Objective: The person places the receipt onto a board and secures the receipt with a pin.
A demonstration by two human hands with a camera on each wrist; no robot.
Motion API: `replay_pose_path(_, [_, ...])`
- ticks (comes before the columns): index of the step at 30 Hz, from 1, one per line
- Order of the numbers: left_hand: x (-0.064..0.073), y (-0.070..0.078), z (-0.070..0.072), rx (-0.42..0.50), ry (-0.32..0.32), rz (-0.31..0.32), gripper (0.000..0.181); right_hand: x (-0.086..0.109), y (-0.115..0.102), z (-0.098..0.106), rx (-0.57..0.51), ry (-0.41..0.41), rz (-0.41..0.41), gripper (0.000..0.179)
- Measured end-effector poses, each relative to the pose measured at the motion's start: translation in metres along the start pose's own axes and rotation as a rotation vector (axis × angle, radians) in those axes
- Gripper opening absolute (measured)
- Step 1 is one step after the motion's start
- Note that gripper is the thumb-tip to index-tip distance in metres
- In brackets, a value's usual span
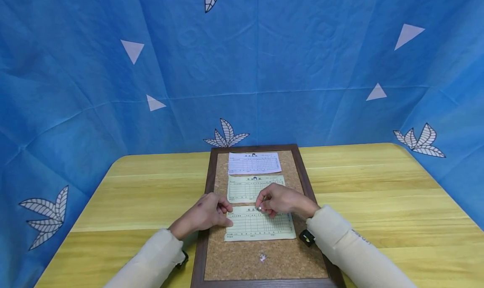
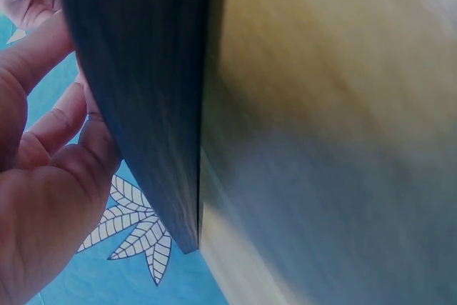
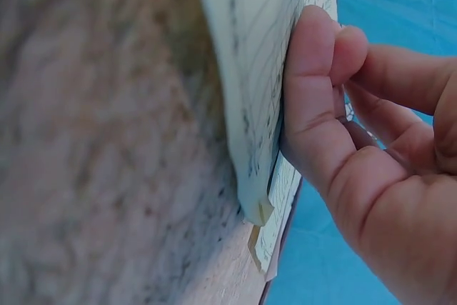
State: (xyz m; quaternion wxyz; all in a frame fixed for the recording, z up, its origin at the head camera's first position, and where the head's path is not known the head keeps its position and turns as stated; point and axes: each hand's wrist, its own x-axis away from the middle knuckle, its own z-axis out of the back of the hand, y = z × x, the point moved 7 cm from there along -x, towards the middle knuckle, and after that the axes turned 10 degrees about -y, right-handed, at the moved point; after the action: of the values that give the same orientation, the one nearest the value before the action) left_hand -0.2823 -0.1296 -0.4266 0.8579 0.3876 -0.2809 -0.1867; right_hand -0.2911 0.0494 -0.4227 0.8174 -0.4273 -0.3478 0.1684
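Note:
A cork board with a dark wooden frame lies on the table, bearing three printed form slips. At the lowest, pale green slip, my right hand pinches a small silvery thumbtack at the upper edge. In the right wrist view, the thumb and index finger of that right hand meet close to the paper; the tack is hidden there. My left hand rests at the slip's left edge, its thumb and fingers apart. The left wrist view has this left hand beside the dark frame.
A second green slip and a whitish slip lie higher on the board, each with a tack at its top. Several small shiny pieces sit on the lower cork. A blue patterned cloth hangs behind the table.

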Motion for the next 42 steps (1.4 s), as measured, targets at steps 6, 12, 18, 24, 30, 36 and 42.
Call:
replay_pose_path(6, [-0.0004,0.0008,0.0000,-0.005,0.001,-0.014,0.021,-0.0001,0.0004,0.0007,0.005,0.024,-0.014,0.016])
replay_pose_path(12, [-0.0007,0.0002,-0.0002,-0.016,0.002,-0.015,0.021,-0.0013,0.0008,0.0009,0.020,0.048,-0.043,0.017])
replay_pose_path(18, [-0.0010,-0.0006,-0.0008,-0.006,-0.002,-0.013,0.021,-0.0016,0.0012,0.0010,0.036,0.073,-0.051,0.017])
replay_pose_path(24, [-0.0011,-0.0017,-0.0004,-0.003,-0.001,-0.007,0.021,-0.0027,0.0018,0.0007,0.017,0.081,-0.057,0.015])
replay_pose_path(30, [-0.0012,0.0005,0.0005,-0.019,-0.004,-0.025,0.021,-0.0020,0.0026,0.0017,0.005,0.084,-0.057,0.016])
replay_pose_path(36, [-0.0014,-0.0002,0.0004,-0.006,-0.006,-0.020,0.021,-0.0021,0.0039,0.0029,-0.033,0.085,-0.078,0.016])
replay_pose_path(42, [-0.0010,-0.0014,0.0002,0.020,-0.006,-0.025,0.021,-0.0029,0.0053,0.0047,-0.017,0.104,-0.097,0.017])
